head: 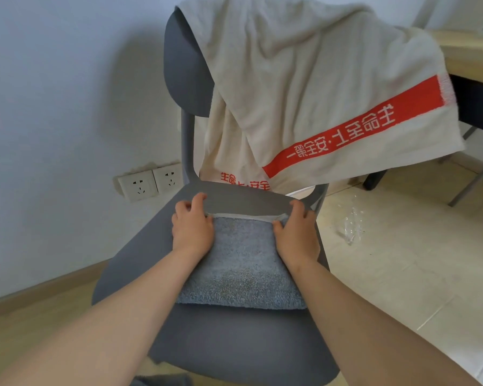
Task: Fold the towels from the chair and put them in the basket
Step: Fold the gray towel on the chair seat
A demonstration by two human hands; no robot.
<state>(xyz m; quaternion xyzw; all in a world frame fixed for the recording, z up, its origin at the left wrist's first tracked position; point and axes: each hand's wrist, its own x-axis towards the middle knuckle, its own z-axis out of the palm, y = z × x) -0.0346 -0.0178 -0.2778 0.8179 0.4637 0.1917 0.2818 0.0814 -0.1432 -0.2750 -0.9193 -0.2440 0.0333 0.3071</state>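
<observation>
Blue towel (243, 263) lies part-folded on the seat of the grey chair (234, 344); left hand (193, 229) and right hand (296, 232) each pinch a far corner; keeping both corners level and the edges matched should give a square fold; it looks like thick, soft terry with a pale hem; cream towel (290, 79) hangs over the backrest.

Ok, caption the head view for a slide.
Left hand and right hand grip the corners of a folded blue towel on a grey chair; a cream towel drapes the backrest.
</observation>
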